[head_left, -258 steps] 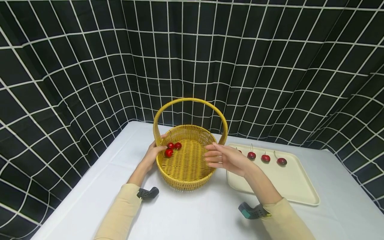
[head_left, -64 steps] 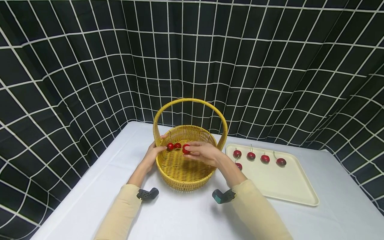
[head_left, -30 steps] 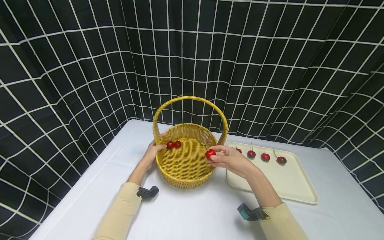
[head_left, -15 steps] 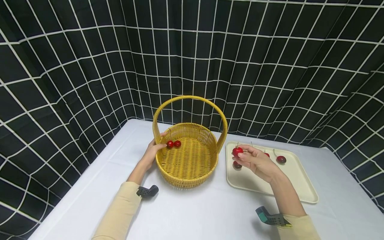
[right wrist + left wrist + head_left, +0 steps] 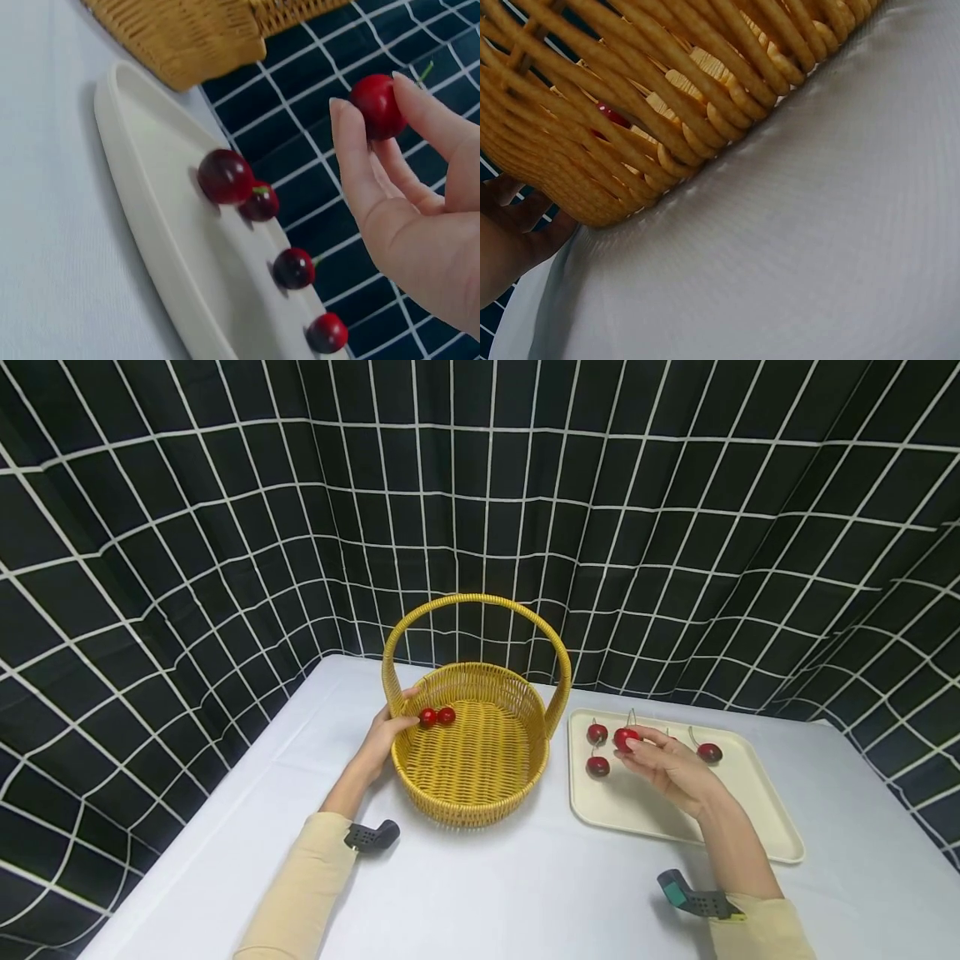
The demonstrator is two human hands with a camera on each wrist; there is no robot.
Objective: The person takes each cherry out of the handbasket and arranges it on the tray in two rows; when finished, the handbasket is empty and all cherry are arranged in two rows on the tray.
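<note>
My left hand (image 5: 381, 739) grips the left rim of the yellow wicker basket (image 5: 468, 814), thumb over the inner side; in the left wrist view its fingers (image 5: 536, 221) lie against the outer wall. Two red cherries (image 5: 427, 717) sit side by side inside the basket near that thumb. With thumb and fingertips, my right hand (image 5: 671, 770) pinches another cherry (image 5: 626, 740), its green stem showing in the right wrist view. This held cherry (image 5: 379, 106) is above the cream tray (image 5: 637, 814), clear of its surface. Several dark red cherries (image 5: 597, 767) lie on the tray, some partly hidden by the hand.
The basket's tall arched handle (image 5: 476, 599) rises over its opening. White cloth (image 5: 495, 893) covers the table, and a black curtain with a white grid (image 5: 480, 510) stands behind. The tray lies right of the basket, with a gap between them.
My right hand, holding nothing at first, has taken a cherry from the basket and carried it right over the tray. The basket's cherries went from three to two. My left hand has kept its grip.
</note>
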